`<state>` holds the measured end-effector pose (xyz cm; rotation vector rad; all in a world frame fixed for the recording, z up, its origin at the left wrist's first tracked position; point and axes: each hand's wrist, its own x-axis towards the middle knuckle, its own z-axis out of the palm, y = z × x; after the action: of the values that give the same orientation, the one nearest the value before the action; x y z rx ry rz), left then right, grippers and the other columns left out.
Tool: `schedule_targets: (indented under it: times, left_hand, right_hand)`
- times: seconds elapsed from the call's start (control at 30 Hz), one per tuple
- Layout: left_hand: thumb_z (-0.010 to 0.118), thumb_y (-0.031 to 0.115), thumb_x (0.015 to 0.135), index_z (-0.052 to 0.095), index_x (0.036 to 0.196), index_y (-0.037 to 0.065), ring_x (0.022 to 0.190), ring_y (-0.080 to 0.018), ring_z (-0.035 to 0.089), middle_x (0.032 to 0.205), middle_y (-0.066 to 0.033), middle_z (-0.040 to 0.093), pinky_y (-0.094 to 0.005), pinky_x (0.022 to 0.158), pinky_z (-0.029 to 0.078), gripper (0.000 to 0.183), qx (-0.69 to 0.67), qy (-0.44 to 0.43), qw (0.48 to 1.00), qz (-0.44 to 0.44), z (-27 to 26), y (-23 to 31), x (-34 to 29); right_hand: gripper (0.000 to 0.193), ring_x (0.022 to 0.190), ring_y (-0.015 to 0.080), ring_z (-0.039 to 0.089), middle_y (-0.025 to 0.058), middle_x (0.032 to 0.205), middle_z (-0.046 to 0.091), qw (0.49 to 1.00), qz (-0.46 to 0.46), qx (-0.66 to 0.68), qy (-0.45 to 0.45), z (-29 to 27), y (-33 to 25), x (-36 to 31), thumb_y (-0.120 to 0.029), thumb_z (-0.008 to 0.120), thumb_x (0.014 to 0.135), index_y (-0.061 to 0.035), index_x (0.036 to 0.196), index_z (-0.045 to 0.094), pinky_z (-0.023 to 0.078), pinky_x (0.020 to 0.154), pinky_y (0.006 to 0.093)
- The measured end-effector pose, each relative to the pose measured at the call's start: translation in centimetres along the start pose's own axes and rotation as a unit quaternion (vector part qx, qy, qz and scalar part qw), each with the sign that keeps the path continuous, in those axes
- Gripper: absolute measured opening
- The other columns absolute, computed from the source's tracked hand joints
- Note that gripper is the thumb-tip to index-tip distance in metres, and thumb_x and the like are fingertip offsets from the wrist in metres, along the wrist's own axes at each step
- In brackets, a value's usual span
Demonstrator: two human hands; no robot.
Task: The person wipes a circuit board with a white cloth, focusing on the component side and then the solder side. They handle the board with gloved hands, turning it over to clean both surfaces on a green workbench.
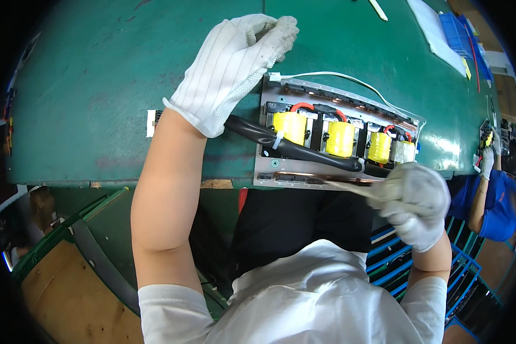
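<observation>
An electronic assembly on a grey metal plate (268, 172) lies near the front edge of the green table. It carries several yellow-wrapped coils (340, 139) with red leads, and a thick black sleeved cable (304, 153) runs across it. My left hand (241, 60), in a white striped glove, is closed with curled fingers above its far left corner, beside a white connector (274, 77); what the fingers hold, if anything, is hidden. My gloved right hand (413, 200), somewhat blurred, is closed around a thin pale strip (350, 187) that points left over the plate's near edge.
A thin white wire (332, 73) arcs along the assembly's far side. A small white part (151, 123) lies on the table at left. Blue bins (456, 34) stand far right, a blue rack (390, 264) below. Another person in blue (499, 200) works at the right.
</observation>
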<state>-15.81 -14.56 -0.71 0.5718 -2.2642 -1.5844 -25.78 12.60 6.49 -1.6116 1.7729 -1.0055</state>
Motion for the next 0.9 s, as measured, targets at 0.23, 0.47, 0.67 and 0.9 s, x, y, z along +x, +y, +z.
schedule_targets:
  times: [0.23,0.47,0.67,0.9]
  left_hand:
    - [0.052,0.054,0.09,0.064,0.102,-0.006,0.08,-0.0176,0.066,0.088,-0.0144,0.069,-0.0264,0.077,0.05,0.062,-0.026,0.014,0.999,0.041,0.3,-0.5,0.2]
    - [0.052,0.046,0.093,0.063,0.111,-0.004,0.084,-0.0158,0.065,0.095,-0.0145,0.068,-0.0268,0.082,0.049,0.054,-0.024,0.044,0.999,0.012,0.1,0.2,-0.2]
    - [0.053,0.047,0.093,0.063,0.111,-0.006,0.082,-0.0161,0.066,0.097,-0.0148,0.069,-0.0253,0.076,0.051,0.056,-0.066,0.084,0.994,0.013,-0.3,-1.1,0.6]
    - [0.053,0.042,0.095,0.059,0.113,-0.01,0.081,-0.0153,0.065,0.097,-0.0167,0.067,-0.0235,0.074,0.05,0.056,-0.067,0.112,0.991,0.003,-0.2,-1.2,0.6]
  right_hand:
    - [0.037,0.08,0.0211,0.052,0.008,0.091,0.055,0.76,0.054,0.33,0.558,-4.5,2.4,-8.2,-0.034,0.039,0.101,-0.004,0.119,0.05,0.042,0.077,0.0348]
    - [0.046,0.086,0.0176,0.059,0.011,0.102,0.062,0.726,0.18,0.152,0.646,-8.4,9.6,-13.1,-0.037,0.038,0.1,-0.0032,0.131,0.046,0.045,0.067,0.0263]
    - [0.032,0.093,0.0251,0.064,0.0147,0.104,0.064,0.823,0.101,-0.39,0.401,-3.9,16.2,-14.7,-0.014,0.054,0.095,-0.0028,0.124,0.055,0.051,0.079,0.0343]
    - [0.046,0.097,0.0343,0.061,0.0166,0.108,0.061,0.82,0.021,-0.46,0.341,-4.4,16.0,-14.4,-0.04,0.061,0.087,-0.0047,0.117,0.058,0.049,0.083,0.0417]
